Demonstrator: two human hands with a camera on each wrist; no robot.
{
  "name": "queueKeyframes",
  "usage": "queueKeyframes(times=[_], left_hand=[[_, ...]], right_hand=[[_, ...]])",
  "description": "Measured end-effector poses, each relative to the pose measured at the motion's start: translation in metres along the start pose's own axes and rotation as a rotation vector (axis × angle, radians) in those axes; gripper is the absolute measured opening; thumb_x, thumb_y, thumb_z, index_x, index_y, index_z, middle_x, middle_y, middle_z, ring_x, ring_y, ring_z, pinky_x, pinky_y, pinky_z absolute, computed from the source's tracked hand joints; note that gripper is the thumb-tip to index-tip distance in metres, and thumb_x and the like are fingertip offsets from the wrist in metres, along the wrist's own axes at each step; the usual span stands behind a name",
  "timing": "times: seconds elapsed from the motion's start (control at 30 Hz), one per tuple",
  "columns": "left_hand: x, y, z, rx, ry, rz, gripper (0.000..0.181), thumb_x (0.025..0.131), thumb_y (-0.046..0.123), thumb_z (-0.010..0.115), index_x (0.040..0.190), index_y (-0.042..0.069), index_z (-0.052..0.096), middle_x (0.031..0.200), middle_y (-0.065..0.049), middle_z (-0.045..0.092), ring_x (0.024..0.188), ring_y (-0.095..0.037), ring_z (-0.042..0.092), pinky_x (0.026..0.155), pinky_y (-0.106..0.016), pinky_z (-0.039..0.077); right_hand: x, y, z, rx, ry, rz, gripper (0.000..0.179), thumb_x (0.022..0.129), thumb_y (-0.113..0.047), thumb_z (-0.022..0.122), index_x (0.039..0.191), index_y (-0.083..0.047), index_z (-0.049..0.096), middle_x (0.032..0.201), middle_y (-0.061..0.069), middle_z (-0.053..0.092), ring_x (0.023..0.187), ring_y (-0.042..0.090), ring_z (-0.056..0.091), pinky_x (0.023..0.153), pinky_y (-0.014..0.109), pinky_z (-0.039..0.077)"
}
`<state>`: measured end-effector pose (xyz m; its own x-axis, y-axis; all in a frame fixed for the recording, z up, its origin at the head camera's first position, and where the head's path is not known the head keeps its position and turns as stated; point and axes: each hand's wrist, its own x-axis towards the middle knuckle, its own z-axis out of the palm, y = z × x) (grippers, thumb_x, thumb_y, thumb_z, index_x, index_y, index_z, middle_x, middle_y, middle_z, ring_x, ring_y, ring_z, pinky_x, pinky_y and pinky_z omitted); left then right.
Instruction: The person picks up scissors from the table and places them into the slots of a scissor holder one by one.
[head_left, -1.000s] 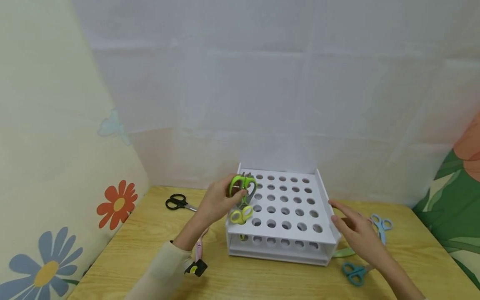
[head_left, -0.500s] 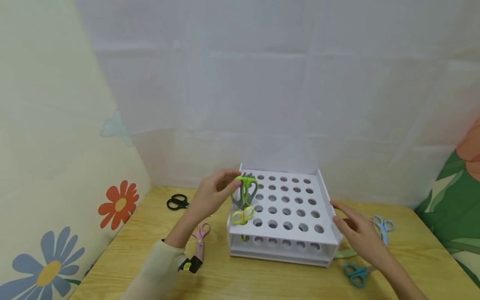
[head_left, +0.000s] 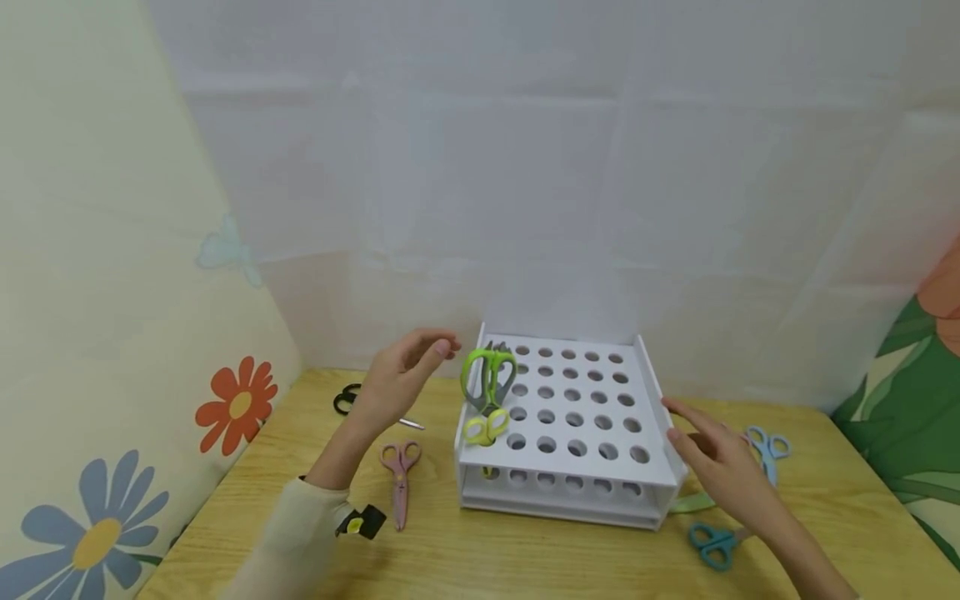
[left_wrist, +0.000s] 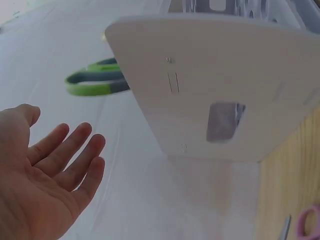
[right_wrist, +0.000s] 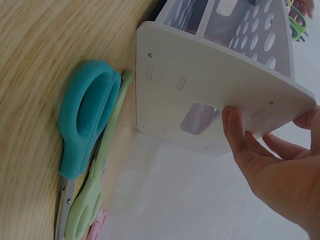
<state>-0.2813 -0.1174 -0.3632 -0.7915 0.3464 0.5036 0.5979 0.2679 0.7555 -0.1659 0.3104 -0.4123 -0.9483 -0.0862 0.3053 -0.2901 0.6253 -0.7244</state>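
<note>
My left hand (head_left: pixel 397 375) hovers off the left side of the white rack (head_left: pixel 630 468), fingers loosely bent and nothing held. Green-and-grey scissors (head_left: pixel 492 385) stand handles-up at the rack's left column, apart from that hand; in the left wrist view their handle (left_wrist: pixel 90 90) juts past the side panel. Just in front, yellow scissors (head_left: pixel 487 433) stand in the front-left hole, their lower end showing below the top plate. My right hand (head_left: pixel 727 479) rests its fingers against the rack's right side panel; in the right wrist view one fingertip (right_wrist: pixel 231 116) lies on the panel's outer face.
Black scissors (head_left: pixel 345 400) and pink scissors (head_left: pixel 401 485) lie on the wooden table left of the rack. On its right lie teal scissors (head_left: pixel 712 546), light blue scissors (head_left: pixel 768 454) and light green scissors (right_wrist: pixel 85 210). A white cloth (head_left: pixel 480 167) hangs behind.
My left hand has let go of the green-and-grey scissors and drawn away leftward, uncovering the pink scissors. The scissors stay standing in the rack. My right hand keeps its place on the side panel.
</note>
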Motion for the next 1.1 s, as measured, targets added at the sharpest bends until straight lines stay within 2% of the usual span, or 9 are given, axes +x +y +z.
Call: queueKeyframes(times=[0.13, 0.27, 0.47, 0.7, 0.8, 0.9, 1.0, 1.1], left_hand=[[-0.002, -0.015, -0.013, 0.007, 0.038, -0.010, 0.031, 0.109, 0.037, 0.051, 0.130, 0.020, 0.065, 0.122, 0.005, 0.069, 0.112, -0.016, 0.063, 0.096, -0.049, 0.048], [-0.003, -0.038, -0.027, 0.029, 0.083, -0.041, 0.034, 0.108, 0.038, 0.051, 0.129, 0.015, 0.065, 0.120, 0.001, 0.070, 0.110, -0.019, 0.064, 0.098, -0.050, 0.047], [-0.009, -0.073, -0.046, 0.061, 0.129, -0.129, 0.037, 0.108, 0.036, 0.053, 0.130, 0.008, 0.064, 0.121, -0.009, 0.069, 0.113, -0.026, 0.063, 0.101, -0.050, 0.046], [-0.020, -0.096, -0.066, 0.112, 0.163, -0.236, 0.044, 0.108, 0.034, 0.053, 0.138, 0.002, 0.058, 0.131, -0.017, 0.063, 0.122, -0.035, 0.057, 0.101, -0.055, 0.045], [-0.023, -0.104, -0.073, 0.127, 0.180, -0.316, 0.052, 0.108, 0.036, 0.053, 0.146, 0.001, 0.050, 0.137, -0.021, 0.057, 0.127, -0.040, 0.051, 0.103, -0.057, 0.043], [-0.026, -0.113, -0.079, 0.121, 0.222, -0.419, 0.060, 0.107, 0.038, 0.053, 0.153, 0.001, 0.040, 0.143, -0.024, 0.051, 0.132, -0.044, 0.046, 0.105, -0.058, 0.041], [-0.031, -0.119, -0.084, 0.123, 0.253, -0.521, 0.063, 0.106, 0.035, 0.053, 0.155, -0.001, 0.036, 0.146, -0.027, 0.047, 0.135, -0.045, 0.042, 0.106, -0.057, 0.040], [-0.036, -0.124, -0.089, 0.150, 0.223, -0.611, 0.064, 0.106, 0.030, 0.054, 0.155, -0.004, 0.033, 0.149, -0.029, 0.042, 0.136, -0.046, 0.040, 0.107, -0.058, 0.039]], right_hand=[[0.000, 0.000, 0.000, 0.000, -0.003, -0.005, 0.049, 0.109, -0.026, 0.052, 0.154, -0.010, 0.045, 0.145, 0.026, 0.049, 0.110, 0.034, 0.066, 0.078, 0.029, 0.056], [0.000, 0.001, 0.001, 0.003, 0.001, -0.010, 0.049, 0.109, -0.026, 0.052, 0.154, -0.008, 0.045, 0.145, 0.026, 0.050, 0.109, 0.033, 0.066, 0.078, 0.029, 0.056], [-0.002, 0.003, 0.002, -0.012, 0.023, -0.016, 0.048, 0.108, -0.024, 0.054, 0.153, -0.008, 0.047, 0.146, 0.022, 0.050, 0.107, 0.024, 0.067, 0.079, 0.027, 0.056], [-0.005, 0.003, 0.002, -0.026, 0.043, -0.004, 0.047, 0.108, -0.025, 0.055, 0.153, -0.012, 0.048, 0.144, 0.021, 0.054, 0.104, 0.012, 0.067, 0.078, 0.027, 0.055], [-0.005, 0.003, 0.001, -0.030, 0.047, -0.006, 0.047, 0.108, -0.025, 0.055, 0.153, -0.013, 0.048, 0.142, 0.022, 0.055, 0.103, 0.007, 0.066, 0.078, 0.027, 0.055], [-0.004, 0.002, 0.001, -0.031, 0.048, -0.014, 0.047, 0.108, -0.024, 0.055, 0.153, -0.013, 0.048, 0.142, 0.022, 0.055, 0.104, 0.007, 0.066, 0.078, 0.026, 0.055], [-0.002, 0.001, 0.001, -0.035, 0.046, -0.022, 0.047, 0.108, -0.024, 0.055, 0.153, -0.013, 0.048, 0.144, 0.021, 0.054, 0.105, 0.014, 0.067, 0.077, 0.026, 0.055], [-0.001, -0.001, 0.000, -0.041, 0.041, -0.016, 0.047, 0.108, -0.025, 0.055, 0.154, -0.014, 0.047, 0.145, 0.020, 0.053, 0.106, 0.023, 0.068, 0.077, 0.027, 0.056]])
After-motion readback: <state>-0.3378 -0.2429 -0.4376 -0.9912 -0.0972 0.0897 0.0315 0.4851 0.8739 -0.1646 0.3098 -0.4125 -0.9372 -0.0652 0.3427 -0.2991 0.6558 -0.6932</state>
